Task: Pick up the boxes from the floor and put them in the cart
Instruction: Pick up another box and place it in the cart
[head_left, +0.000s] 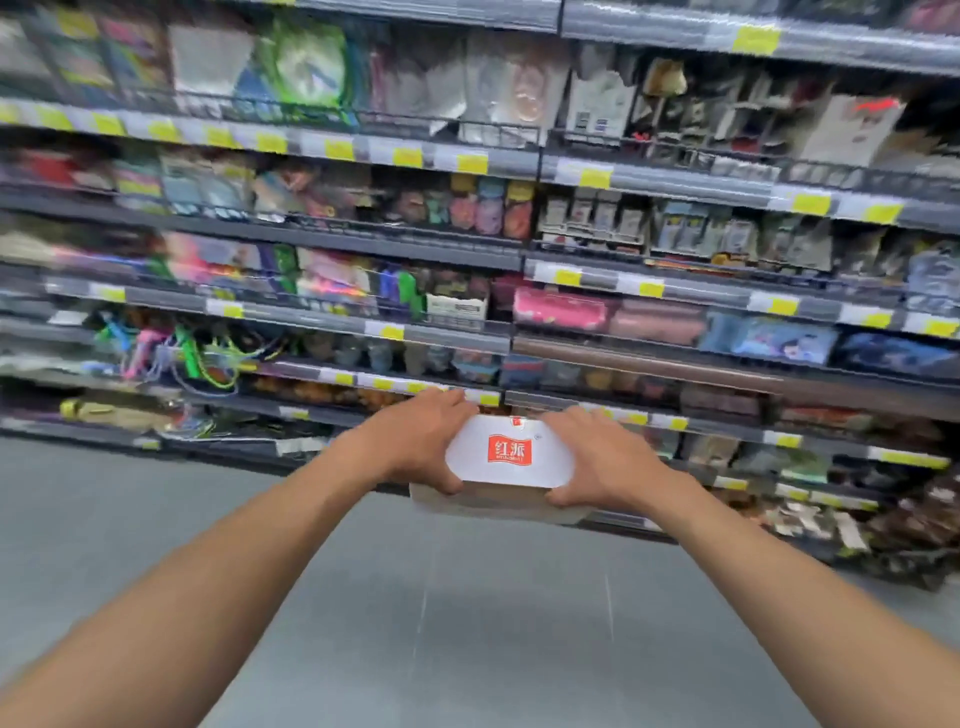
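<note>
A person's left hand (415, 441) and right hand (605, 460) clamp a white box (511, 457) by its short ends, fingers (444, 402) wrapped over the far edge, long axis spanning between them, above the floor (467, 623); no cart is in view.

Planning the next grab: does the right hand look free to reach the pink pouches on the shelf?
Probably not yet. The right hand and left hand both clasp the white box; the pink pouches sit unobstructed above.

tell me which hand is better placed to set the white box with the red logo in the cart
Neither clearly: left hand and right hand grip opposite ends of the white cardboard box with the red logo evenly, and no cart is in view.
</note>
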